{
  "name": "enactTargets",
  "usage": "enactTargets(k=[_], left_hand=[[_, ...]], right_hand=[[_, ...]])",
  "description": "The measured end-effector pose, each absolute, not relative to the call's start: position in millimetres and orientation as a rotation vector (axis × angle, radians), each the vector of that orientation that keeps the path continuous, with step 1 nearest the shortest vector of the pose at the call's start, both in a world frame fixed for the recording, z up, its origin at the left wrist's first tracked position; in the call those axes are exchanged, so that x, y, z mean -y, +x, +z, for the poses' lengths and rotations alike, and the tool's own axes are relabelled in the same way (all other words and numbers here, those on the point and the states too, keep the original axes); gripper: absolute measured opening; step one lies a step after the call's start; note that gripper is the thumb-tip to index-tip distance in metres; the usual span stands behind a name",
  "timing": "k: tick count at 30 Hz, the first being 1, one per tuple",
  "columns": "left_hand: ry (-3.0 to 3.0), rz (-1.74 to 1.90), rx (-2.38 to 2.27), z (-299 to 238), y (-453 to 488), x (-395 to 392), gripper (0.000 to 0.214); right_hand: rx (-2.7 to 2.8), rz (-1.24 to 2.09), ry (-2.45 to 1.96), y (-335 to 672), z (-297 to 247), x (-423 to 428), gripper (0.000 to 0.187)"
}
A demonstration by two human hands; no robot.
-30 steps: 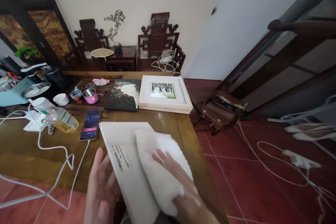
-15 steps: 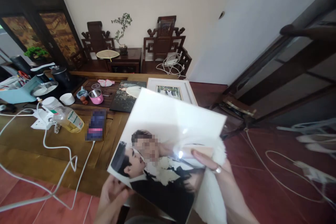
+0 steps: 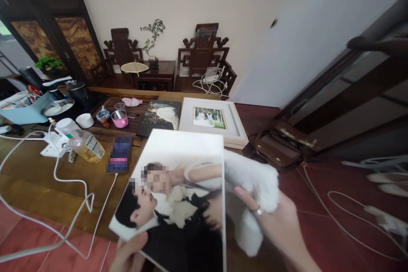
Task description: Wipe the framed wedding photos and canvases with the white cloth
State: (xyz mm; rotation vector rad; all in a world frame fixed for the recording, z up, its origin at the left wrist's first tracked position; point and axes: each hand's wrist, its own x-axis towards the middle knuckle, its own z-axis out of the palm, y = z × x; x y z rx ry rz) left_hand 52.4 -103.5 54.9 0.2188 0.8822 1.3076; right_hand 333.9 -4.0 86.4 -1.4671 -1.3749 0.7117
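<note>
A large glossy wedding photo panel [image 3: 191, 242] is tilted up in front of me. My left hand [image 3: 132, 251] grips its lower left edge, with the thumb on the front and the other fingers hidden behind. To the right of the panel, my right hand [image 3: 276, 216] holds a white fluffy cloth [image 3: 256, 178], its thumb laid across it and a ring on one finger. The cloth hangs beside and partly behind the panel's right edge. Whether it touches the back of the panel I cannot tell.
Beyond the panel, a white-framed photo [image 3: 237, 125] and a dark photo panel [image 3: 149, 121] lie on the wooden table [image 3: 28, 178]. At left are a phone [image 3: 120, 153] on a cable, an oil-coloured bottle [image 3: 89, 146], a power strip [image 3: 52, 144] and a pink cup [image 3: 120, 120]. A brown bag [image 3: 277, 148] stands right.
My right hand with the white cloth has moved off the panel's front to the right of its edge. The panel has turned and shifted left and lower, uncovering the framed photo.
</note>
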Motion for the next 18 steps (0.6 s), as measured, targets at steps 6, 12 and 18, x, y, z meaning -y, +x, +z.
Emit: enactTargets(k=[6, 12, 18], left_hand=[[0.402, 1.521, -0.97, 79.7, 29.3, 43.5, 0.042], [0.413, 1.597, -1.077, 103.2, 25.4, -30.6, 0.033], [0.514, 1.628, -0.908, 114.8, 32.8, -88.7, 0.026]], right_hand=[[2.45, 0.225, -0.938, 325.7, 88.0, 12.7, 0.01], [2.464, 0.147, -0.724, 302.1, 121.2, -9.5, 0.01], [2.495, -0.268, -0.83, 225.7, 153.9, -80.1, 0.054]])
